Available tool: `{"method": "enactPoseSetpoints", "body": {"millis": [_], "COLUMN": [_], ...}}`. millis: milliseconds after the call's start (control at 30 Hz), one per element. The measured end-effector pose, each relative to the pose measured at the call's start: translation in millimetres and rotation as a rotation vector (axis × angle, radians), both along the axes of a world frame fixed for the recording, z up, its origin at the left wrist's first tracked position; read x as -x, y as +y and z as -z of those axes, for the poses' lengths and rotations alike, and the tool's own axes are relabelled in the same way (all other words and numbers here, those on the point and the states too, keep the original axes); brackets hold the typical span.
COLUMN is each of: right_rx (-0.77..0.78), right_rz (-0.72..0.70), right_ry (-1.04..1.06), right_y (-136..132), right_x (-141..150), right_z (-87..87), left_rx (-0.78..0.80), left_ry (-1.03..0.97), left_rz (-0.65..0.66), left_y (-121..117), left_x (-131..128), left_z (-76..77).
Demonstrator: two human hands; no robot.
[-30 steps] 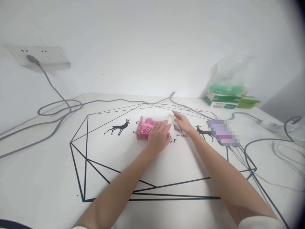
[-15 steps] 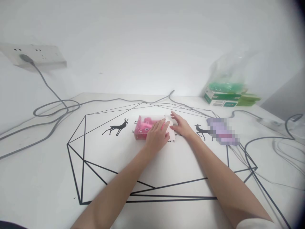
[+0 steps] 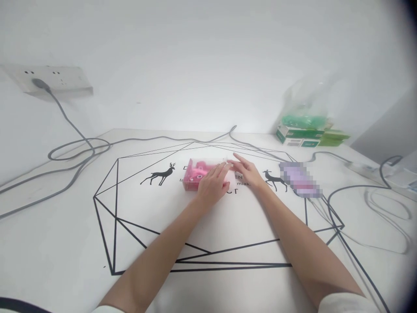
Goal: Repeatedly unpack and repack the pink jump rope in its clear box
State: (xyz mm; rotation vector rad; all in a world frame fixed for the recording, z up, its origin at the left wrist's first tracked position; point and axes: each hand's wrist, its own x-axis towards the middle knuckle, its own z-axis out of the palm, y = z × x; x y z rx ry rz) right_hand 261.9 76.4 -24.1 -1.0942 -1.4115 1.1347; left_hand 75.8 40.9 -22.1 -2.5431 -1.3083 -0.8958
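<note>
A clear-walled box with a pink toy-like item inside (image 3: 194,176) lies on the white tabletop in front of me. My left hand (image 3: 213,180) rests over its right part, fingers across the top and thumb on the near side. At the right end a pale, see-through flap (image 3: 230,176) shows beside my left fingers. My right hand (image 3: 249,171) is at this flap, index finger stretched out and the other fingers slightly bent, their tips at its edge. Whether those tips press on the flap I cannot make out. My left hand hides part of the box.
A phone-like purple item, blurred out (image 3: 299,179), lies right of my right hand. Grey cables (image 3: 73,152) loop over the left side, and more run along the back and right. Green-and-white boxes (image 3: 301,135) with a clear bag stand at the back right. A socket strip (image 3: 61,78) is on the wall.
My right hand has moved slightly left, bringing its fingertips to the flap at the box's right end. My left hand stays on the box. The camera view has shifted a little.
</note>
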Motion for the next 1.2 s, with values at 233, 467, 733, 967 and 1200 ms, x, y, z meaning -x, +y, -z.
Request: {"method": "enactPoseSetpoints", "body": {"millis": [233, 467, 733, 967, 1200], "right_rx": [0.073, 0.096, 0.070, -0.106, -0.145], "right_rz": [-0.024, -0.038, 0.042, 0.149, 0.175], "right_ry": [0.076, 0.031, 0.055, -0.013, -0.157], "right_y": [2, -9, -3, 12, 18], "right_x": [6, 14, 12, 8, 6], "right_z": [-4.5, -17.5, -14.3, -0.1, 10.1], "left_rx": [0.038, -0.035, -0.054, -0.058, -0.067], "left_ry": [-0.031, -0.031, 0.010, -0.007, -0.013], "left_rz": [0.005, -0.087, -0.157, -0.102, -0.085], "left_y": [-1, 1, 6, 7, 6], "left_x": [-2, -11, -21, -11, -10], "left_z": [-2.6, 2.6, 5.6, 6.0, 7.0]}}
